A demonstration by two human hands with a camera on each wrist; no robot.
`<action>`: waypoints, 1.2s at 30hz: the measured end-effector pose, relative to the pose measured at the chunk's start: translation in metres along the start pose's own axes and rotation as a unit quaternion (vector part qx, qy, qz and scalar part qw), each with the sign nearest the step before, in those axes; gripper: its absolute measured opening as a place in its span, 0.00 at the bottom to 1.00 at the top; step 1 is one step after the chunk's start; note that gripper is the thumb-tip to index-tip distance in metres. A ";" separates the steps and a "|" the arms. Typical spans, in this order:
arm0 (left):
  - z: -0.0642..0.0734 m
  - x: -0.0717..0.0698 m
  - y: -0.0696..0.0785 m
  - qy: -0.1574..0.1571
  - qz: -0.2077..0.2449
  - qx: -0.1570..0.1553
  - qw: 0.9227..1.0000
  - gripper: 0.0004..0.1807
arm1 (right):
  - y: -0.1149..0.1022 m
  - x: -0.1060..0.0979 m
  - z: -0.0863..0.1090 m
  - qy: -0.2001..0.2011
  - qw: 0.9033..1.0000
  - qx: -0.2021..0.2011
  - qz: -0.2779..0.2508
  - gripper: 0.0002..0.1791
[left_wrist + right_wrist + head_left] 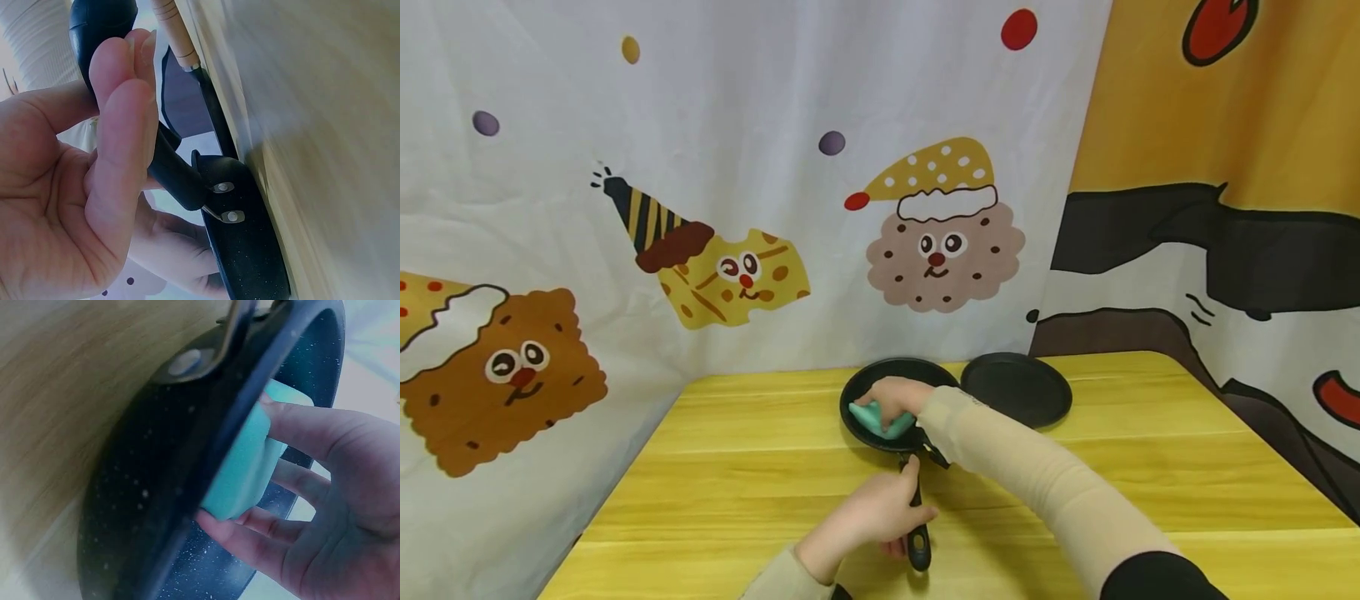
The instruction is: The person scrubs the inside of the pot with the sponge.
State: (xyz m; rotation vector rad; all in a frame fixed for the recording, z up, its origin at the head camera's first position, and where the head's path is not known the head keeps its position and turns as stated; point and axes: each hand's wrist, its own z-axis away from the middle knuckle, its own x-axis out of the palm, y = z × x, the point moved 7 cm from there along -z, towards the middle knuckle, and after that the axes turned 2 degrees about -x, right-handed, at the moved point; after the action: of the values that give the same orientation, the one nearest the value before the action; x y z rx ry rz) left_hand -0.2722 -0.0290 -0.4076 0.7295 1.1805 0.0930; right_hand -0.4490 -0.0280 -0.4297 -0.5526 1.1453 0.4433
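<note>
A black frying pan (917, 364) with pale speckles rests on the wooden table. My left hand (880, 504) holds its black handle (918, 546), the fingers curled about it in the left wrist view. Inside the pan, my right hand (897, 395) grips a teal sponge (872, 418) and keeps it against the inner surface. The right wrist view shows thumb and fingertips pinching the sponge (240, 475) near the pan's rim. Part of the pan's inside is hidden by the right hand.
A flat round black pan (1018, 390) lies just right of the frying pan. A light wooden handle (175, 34) shows in the left wrist view; the right forearm covers that area from above. A printed curtain (760, 167) hangs along the table's back edge.
</note>
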 end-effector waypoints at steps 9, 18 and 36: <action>0.001 -0.001 -0.004 -0.003 0.027 -0.017 0.999 0.44 | 0.007 -0.003 -0.008 0.021 0.999 0.043 -0.010 0.40; -0.001 -0.001 -0.006 -0.007 0.028 -0.023 0.999 0.44 | 0.034 -0.007 -0.010 0.020 0.995 0.090 -0.038 0.41; -0.001 -0.002 -0.011 -0.015 0.064 -0.028 0.997 0.43 | 0.067 -0.007 0.026 0.009 0.997 0.070 0.026 0.41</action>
State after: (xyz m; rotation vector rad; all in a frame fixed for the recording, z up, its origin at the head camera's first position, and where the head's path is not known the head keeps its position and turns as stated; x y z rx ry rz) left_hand -0.2771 -0.0377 -0.4124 0.7532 1.0972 0.2197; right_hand -0.4718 0.0402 -0.4273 -0.4065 1.2001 0.4010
